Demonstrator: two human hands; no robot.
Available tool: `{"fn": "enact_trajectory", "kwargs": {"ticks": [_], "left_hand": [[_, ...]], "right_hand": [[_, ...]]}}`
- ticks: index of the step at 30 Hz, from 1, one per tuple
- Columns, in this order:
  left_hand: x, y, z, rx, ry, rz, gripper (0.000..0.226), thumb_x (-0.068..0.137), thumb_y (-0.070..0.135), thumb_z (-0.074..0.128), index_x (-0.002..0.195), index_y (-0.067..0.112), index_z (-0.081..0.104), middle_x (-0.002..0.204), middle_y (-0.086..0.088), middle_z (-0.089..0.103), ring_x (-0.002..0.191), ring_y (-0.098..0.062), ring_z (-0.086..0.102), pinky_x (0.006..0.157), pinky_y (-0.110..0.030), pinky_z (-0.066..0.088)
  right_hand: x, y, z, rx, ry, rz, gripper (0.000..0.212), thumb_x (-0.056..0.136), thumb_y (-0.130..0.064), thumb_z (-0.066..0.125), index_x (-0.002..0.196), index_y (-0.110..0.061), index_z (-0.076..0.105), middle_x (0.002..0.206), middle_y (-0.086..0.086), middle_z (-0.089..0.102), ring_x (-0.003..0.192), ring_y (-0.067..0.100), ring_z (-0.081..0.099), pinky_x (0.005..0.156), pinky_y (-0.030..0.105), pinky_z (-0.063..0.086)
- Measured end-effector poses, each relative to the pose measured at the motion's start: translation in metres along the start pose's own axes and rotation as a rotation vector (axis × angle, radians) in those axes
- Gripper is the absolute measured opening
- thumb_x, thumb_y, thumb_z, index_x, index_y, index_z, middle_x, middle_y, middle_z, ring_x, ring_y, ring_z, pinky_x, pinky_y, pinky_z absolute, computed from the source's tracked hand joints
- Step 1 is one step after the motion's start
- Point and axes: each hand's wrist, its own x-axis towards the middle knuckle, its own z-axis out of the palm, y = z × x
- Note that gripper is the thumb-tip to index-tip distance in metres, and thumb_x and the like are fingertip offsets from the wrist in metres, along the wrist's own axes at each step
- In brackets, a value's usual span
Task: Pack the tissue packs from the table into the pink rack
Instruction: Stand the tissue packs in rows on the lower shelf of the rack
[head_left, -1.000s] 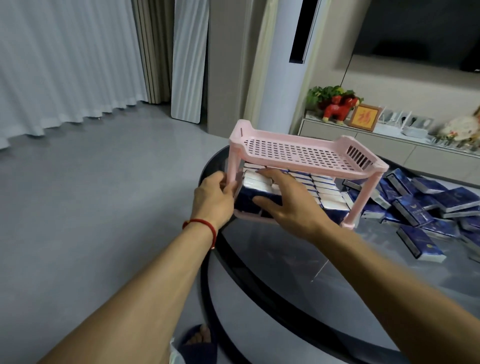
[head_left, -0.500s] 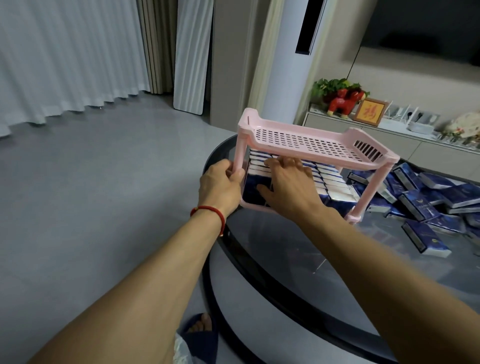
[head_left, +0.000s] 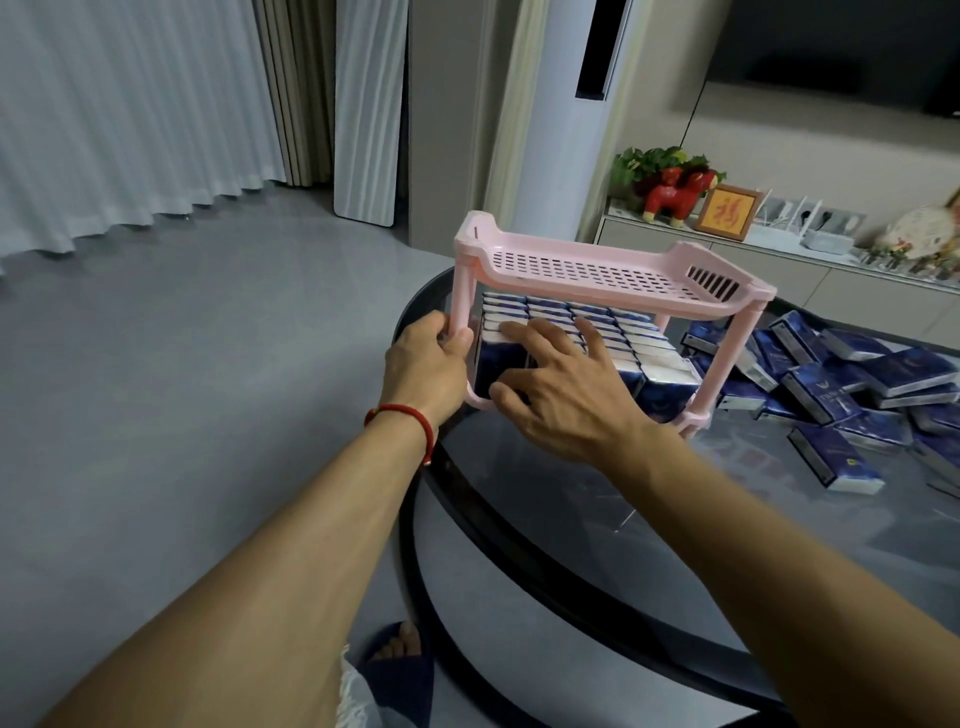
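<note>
A pink two-tier rack (head_left: 582, 270) stands near the left edge of a dark glass table (head_left: 545, 499). Its lower shelf is filled with rows of blue and white tissue packs (head_left: 644, 358) standing on edge; the perforated top shelf holds nothing. My left hand (head_left: 426, 364) grips the rack's front left leg. My right hand (head_left: 561, 389) lies with spread fingers on top of the front packs, thumb against their blue front faces. A heap of loose blue tissue packs (head_left: 841, 384) lies on the table to the right of the rack.
Behind the table runs a low cabinet (head_left: 769, 265) with a red toy horse, a plant, a framed picture and a router. A white floor-standing air conditioner (head_left: 561, 119) stands behind the rack. Grey floor and curtains lie to the left. A slippered foot (head_left: 400, 644) shows below.
My right hand has slid up from the front of the packs so its fingers spread over their tops. The view has shifted closer to the rack. My left hand stays on the leg.
</note>
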Motion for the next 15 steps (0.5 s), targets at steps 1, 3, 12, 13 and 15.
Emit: {"fn": "enact_trajectory", "kwargs": {"ticks": [1,3,12,13,15], "left_hand": [[0.000,0.000,0.000,0.003,-0.009,0.001,0.016,0.106,0.029,0.053,0.111,0.019,0.063,0.104,-0.005,0.068,0.095,-0.026,0.068,0.084,-0.051,0.062],[-0.001,-0.001,0.000,0.007,-0.020,-0.001,0.016,0.106,0.029,0.052,0.111,0.018,0.063,0.105,-0.005,0.069,0.095,-0.025,0.068,0.085,-0.050,0.062],[-0.002,-0.004,0.004,0.033,-0.033,-0.016,0.013,0.106,0.029,0.052,0.110,0.024,0.063,0.109,-0.003,0.070,0.099,-0.025,0.069,0.089,-0.051,0.061],[-0.001,-0.006,0.005,0.043,-0.034,-0.024,0.013,0.106,0.030,0.052,0.110,0.024,0.064,0.107,-0.002,0.071,0.098,-0.025,0.069,0.089,-0.051,0.060],[0.000,-0.012,0.006,0.042,-0.048,-0.039,0.014,0.104,0.032,0.054,0.109,0.026,0.066,0.105,-0.002,0.072,0.096,-0.025,0.070,0.089,-0.051,0.060]], "right_hand": [[0.000,0.000,0.000,-0.006,-0.002,0.004,0.054,0.099,-0.056,0.024,0.103,-0.040,0.076,0.161,-0.006,0.034,0.150,0.021,0.028,0.121,0.062,0.011],[-0.001,-0.001,0.000,-0.003,-0.014,0.009,0.055,0.097,-0.056,0.025,0.103,-0.039,0.077,0.161,-0.006,0.033,0.150,0.022,0.027,0.121,0.061,0.011],[-0.052,0.019,-0.022,0.062,0.176,-0.159,0.031,0.098,-0.038,0.047,0.105,-0.022,0.072,0.144,0.005,0.052,0.128,0.024,0.049,0.109,0.042,0.036],[-0.068,0.027,-0.024,0.038,0.180,-0.162,0.030,0.098,-0.037,0.046,0.104,-0.021,0.072,0.136,0.003,0.057,0.120,0.022,0.053,0.103,0.041,0.040],[-0.104,0.050,-0.024,-0.045,0.175,-0.145,0.030,0.098,-0.036,0.046,0.099,-0.020,0.071,0.116,0.001,0.063,0.101,0.020,0.058,0.089,0.040,0.045]]}}
